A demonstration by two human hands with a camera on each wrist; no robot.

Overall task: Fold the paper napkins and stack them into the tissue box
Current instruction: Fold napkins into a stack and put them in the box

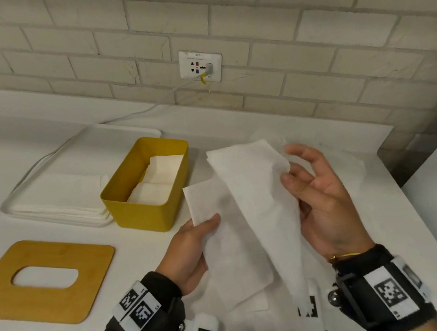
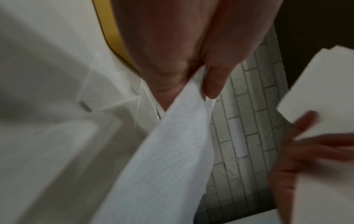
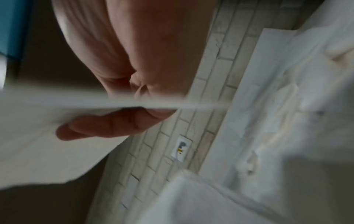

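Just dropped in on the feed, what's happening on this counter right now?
A person is mid-fold on a paper napkin, held above the counter. The left hand pinches one corner; the right hand holds the opposite edge. The yellow tissue box sits open with folded napkins already inside. Its wooden lid lies off to the left, and a stack of unfolded napkins waits on a white tray.

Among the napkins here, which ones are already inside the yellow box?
The folded napkins lying in the yellow box. The flat stack sits on the white tray, and one napkin is in the hands.
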